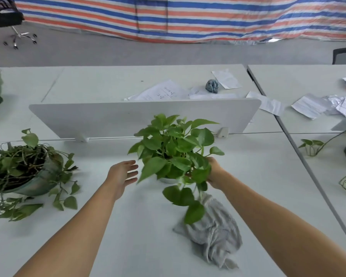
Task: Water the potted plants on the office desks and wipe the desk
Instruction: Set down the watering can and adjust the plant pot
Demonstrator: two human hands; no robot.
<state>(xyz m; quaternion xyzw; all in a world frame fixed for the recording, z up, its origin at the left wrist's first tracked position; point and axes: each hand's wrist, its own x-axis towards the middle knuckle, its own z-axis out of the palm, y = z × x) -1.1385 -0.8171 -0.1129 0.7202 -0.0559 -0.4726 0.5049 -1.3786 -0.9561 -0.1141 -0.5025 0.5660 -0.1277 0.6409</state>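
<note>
1. I'm seeing my left hand (122, 172) hovering open, just left of the plant (174, 150).
2. Leaves are hiding my right hand's (215, 173) fingers; I cannot tell its grip.
3. The plant is sitting mid-desk (128, 236), leaves overhanging the cloth (214, 230).

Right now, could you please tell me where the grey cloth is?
In the head view, the grey cloth lies crumpled on the white desk, right of centre, just nearer than the small potted plant and partly under its trailing leaves.
</note>
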